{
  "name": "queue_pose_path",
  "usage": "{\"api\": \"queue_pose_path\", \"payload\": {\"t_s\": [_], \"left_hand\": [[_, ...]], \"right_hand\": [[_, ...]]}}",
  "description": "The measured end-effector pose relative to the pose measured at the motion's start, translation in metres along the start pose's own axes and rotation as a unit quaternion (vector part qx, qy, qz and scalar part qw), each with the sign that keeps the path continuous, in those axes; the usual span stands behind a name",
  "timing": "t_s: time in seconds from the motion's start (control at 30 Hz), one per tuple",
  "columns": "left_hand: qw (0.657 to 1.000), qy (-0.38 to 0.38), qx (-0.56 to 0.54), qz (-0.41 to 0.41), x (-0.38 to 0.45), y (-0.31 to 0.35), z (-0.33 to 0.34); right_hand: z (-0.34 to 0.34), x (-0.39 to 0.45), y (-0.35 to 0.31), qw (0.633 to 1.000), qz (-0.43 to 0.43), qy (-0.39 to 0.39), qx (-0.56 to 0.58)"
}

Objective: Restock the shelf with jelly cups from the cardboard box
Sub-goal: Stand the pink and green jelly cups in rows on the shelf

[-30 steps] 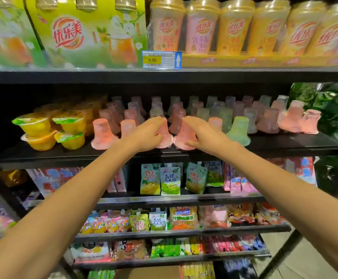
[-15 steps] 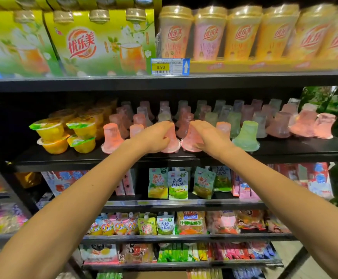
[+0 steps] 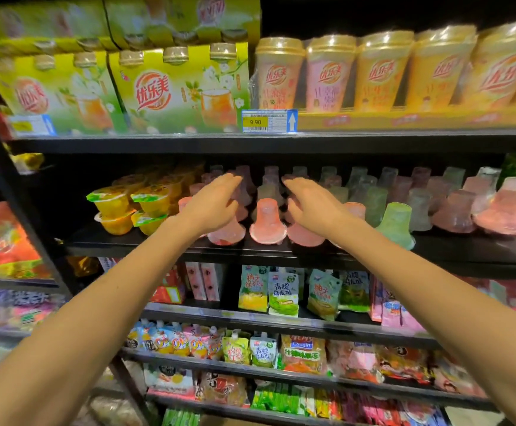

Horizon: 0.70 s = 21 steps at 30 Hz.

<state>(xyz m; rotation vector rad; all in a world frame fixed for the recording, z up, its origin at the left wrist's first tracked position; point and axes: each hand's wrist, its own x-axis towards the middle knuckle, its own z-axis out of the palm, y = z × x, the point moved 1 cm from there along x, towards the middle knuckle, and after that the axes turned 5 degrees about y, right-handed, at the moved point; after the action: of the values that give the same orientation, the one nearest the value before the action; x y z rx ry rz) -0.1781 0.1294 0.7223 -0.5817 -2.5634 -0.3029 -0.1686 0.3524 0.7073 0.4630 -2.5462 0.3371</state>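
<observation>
- Nearest the camera, two bare forearms reach up and forward from the lower corners of the view, toward the black shelf (image 3: 281,252) that carries the jelly cups.
- The left hand (image 3: 212,204) hovers over the front row with fingers spread and only loosely bent; it grips nothing, and whether its palm brushes the pink cup below it (image 3: 226,233) cannot be told, since the hand hides that cup's top.
- The right hand (image 3: 310,202) mirrors it, fingers extended and relaxed, empty, poised above another pink cup (image 3: 304,236) that it partly covers.
- Between the two hands a pink jelly cup (image 3: 268,224) stands inverted, wide end down, right at the shelf's front edge and apart from both hands.
- Judged from this, the step in hand is setting and tidying cups in the front row; both hands look free of them.
- The next move likely calls for going back to the cardboard box for more cups; the box is not clearly in view.
- Just right of the right hand stands a green jelly cup (image 3: 395,224), also inverted.
- Farther back, rows of pink, green and clear cups fill the shelf.
- At the left end, stacked yellow fruit cups (image 3: 130,207) sit near the cups.
</observation>
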Motion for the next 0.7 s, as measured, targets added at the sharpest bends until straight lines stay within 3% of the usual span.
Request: {"api": "queue_pose_path", "payload": {"t_s": [0.37,0.7], "left_hand": [[0.991,-0.065,0.054,-0.104,-0.036,-0.08,-0.025],[0.995,-0.095,0.023,-0.018,-0.031,-0.115,-0.009]], "right_hand": [[0.036,0.026,-0.092,0.996,-0.062,-0.059,0.031],[0.053,0.038,-0.137,0.989,0.059,-0.131,-0.04]]}}
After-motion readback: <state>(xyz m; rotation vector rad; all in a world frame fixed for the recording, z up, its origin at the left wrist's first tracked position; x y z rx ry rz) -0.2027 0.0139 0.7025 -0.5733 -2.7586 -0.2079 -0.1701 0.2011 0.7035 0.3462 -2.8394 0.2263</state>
